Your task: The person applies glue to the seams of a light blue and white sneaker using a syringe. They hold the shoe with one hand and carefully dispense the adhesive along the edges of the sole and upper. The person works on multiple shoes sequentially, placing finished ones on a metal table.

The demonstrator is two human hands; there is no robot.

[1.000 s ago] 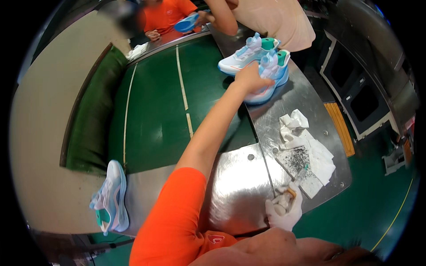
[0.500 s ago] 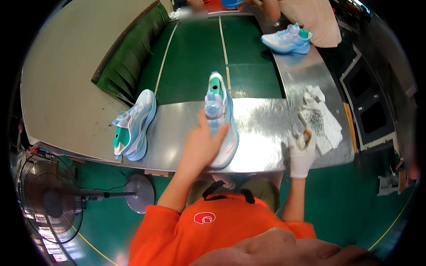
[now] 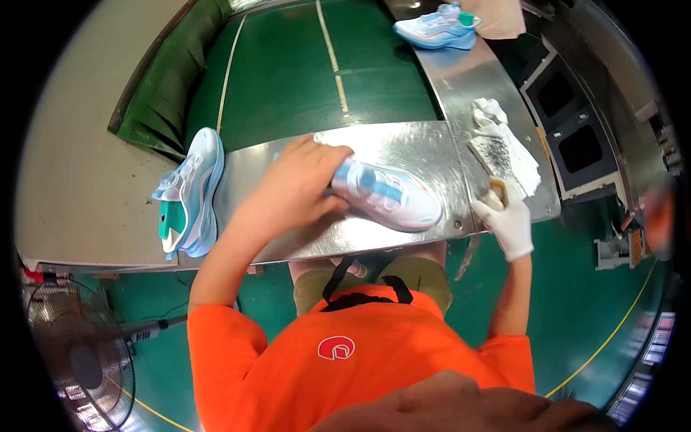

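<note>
On the metal ledge (image 3: 273, 241), a white and light-blue sneaker (image 3: 403, 198) lies with its toe toward the right. My bare left hand (image 3: 299, 180) is closed around its heel end, hiding the collar. My right hand (image 3: 509, 225), in a white glove, holds a small tan, curved piece (image 3: 497, 189) at the ledge's right front corner; its kind does not show. Another matching sneaker (image 3: 191, 194) stands at the left, toe pointing away, teal insole visible.
White cloths or papers (image 3: 507, 147) with dark specks lie beyond my right hand. A third sneaker (image 3: 439, 29) stands at the far right near another person's light clothing (image 3: 497, 16). A green belt (image 3: 281, 79) runs beyond the ledge. A fan (image 3: 83, 360) stands at lower left.
My left hand has shifted from the sneaker's forefoot to its heel end. The sneaker has turned from pointing toward me to pointing right. My right hand keeps its tan piece.
</note>
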